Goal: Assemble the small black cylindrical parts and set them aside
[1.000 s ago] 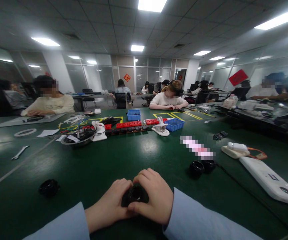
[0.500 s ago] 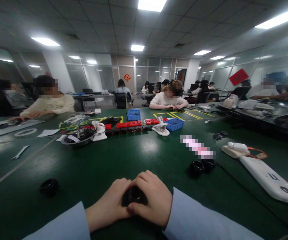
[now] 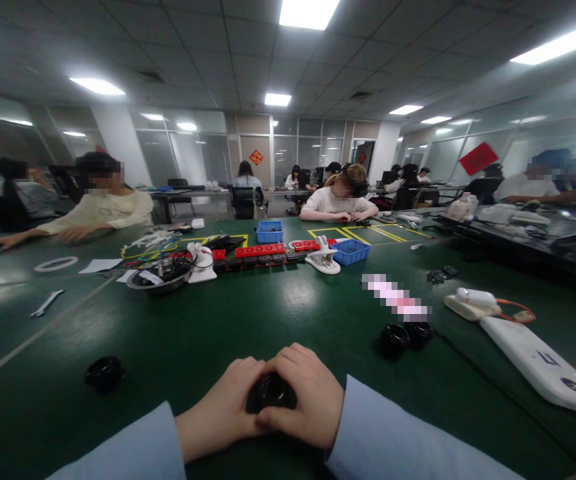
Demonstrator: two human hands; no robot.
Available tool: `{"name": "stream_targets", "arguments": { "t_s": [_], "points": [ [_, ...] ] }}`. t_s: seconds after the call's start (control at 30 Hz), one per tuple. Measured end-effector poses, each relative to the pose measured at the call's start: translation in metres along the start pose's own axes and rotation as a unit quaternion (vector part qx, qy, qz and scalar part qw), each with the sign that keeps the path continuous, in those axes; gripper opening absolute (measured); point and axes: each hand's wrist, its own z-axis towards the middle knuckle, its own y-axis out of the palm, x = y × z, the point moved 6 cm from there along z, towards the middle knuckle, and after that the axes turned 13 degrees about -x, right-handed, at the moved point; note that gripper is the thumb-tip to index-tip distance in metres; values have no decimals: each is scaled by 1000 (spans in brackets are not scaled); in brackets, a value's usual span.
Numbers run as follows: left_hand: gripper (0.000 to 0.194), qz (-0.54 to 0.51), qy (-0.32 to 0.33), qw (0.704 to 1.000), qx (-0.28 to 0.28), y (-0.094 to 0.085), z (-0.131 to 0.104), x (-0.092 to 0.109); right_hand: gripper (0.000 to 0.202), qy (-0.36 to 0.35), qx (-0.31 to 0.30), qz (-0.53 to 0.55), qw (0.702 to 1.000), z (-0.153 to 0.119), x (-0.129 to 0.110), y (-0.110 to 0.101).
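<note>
Near the front of the green table, a black ring-shaped part [image 3: 274, 391] with a round hole sits between my two hands. My left hand [image 3: 228, 407] is curled round its left side. Across its right side my right hand [image 3: 305, 393] is wrapped, thumb low in front and fingers over the back. Much of the part's outer wall is hidden by my fingers. A similar black ring-shaped part [image 3: 105, 373] lies apart to the left. Two more stand together on the right, one black ring [image 3: 395, 340] beside another black ring [image 3: 419, 333].
Right of my hands lie a white flat device [image 3: 543, 360] and a black cable [image 3: 493, 382]. Farther back are a metal bowl [image 3: 141, 287] of cables, red socket strips [image 3: 261, 251], a white clip [image 3: 324, 260] and a blue bin [image 3: 351, 252]. A wrench [image 3: 47, 303] lies left.
My hands stay round the black part with almost no movement. The view has shifted slightly. At the far left, a co-worker's arm has reached out farther left.
</note>
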Motion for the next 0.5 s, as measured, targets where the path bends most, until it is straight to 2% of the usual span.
{"name": "stream_targets", "arguments": {
  "t_s": [0.17, 0.3, 0.5],
  "points": [
    [31, -18, -13, 1000, -4, -1, -1, 1, 35, -33, 14, 28, 999, -4, -4, -2],
    [38, -37, -27, 999, 3, 0, -2, -6, 41, -69, 76, 99, 990, -11, -4, -14],
    [36, -15, -35, 999, -11, 3, -2, -6, 33, -53, 178, 138, 973, -12, 9, -21]
  ]
}}
